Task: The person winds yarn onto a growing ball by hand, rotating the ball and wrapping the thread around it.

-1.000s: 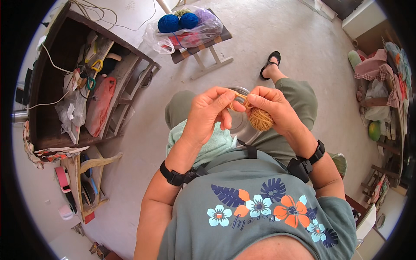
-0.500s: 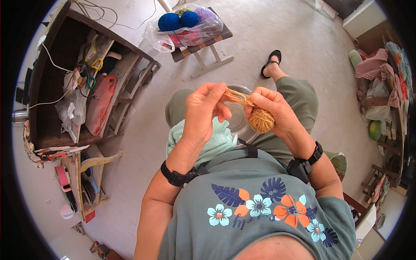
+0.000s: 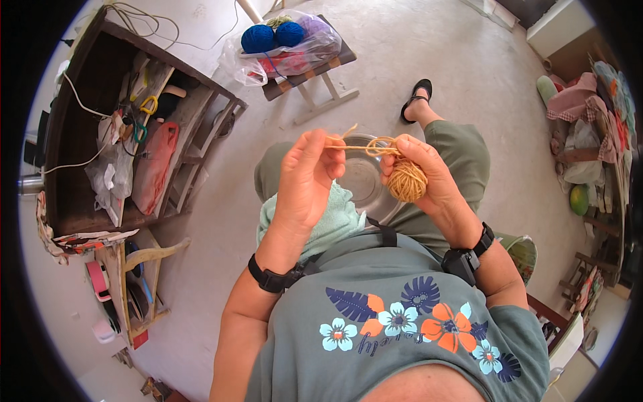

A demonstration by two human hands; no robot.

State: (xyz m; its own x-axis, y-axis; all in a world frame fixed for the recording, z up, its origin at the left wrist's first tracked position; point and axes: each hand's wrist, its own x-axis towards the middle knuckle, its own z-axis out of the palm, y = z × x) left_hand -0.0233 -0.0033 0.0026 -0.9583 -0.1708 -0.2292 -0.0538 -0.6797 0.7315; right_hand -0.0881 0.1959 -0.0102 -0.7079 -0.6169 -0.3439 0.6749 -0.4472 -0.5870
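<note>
A small ball of tan yarn (image 3: 407, 181) hangs under the fingers of my right hand (image 3: 429, 171), which pinches loops of the yarn at its thumb. From those loops a strand of yarn (image 3: 356, 146) runs straight across to my left hand (image 3: 308, 164), whose thumb and forefinger are closed on it. A loose yarn end sticks up beside the left fingertips. Below the strand lies a round metal basin (image 3: 366, 175) between my knees. A pale green towel (image 3: 333, 218) covers my left thigh, under the left wrist.
On a stool (image 3: 310, 79) ahead, blue yarn balls (image 3: 260, 39) rest on a clear plastic bag. A dark wooden cabinet (image 3: 74, 194) at the left holds scissors (image 3: 149, 104) and bags. Cluttered shelves (image 3: 606, 231) line the right side. Behind my right arm stands a green bin (image 3: 521, 256).
My left hand has shifted slightly left, away from the right hand. The yarn loop between the hands has become a single taut strand, with a small loop left by the right thumb.
</note>
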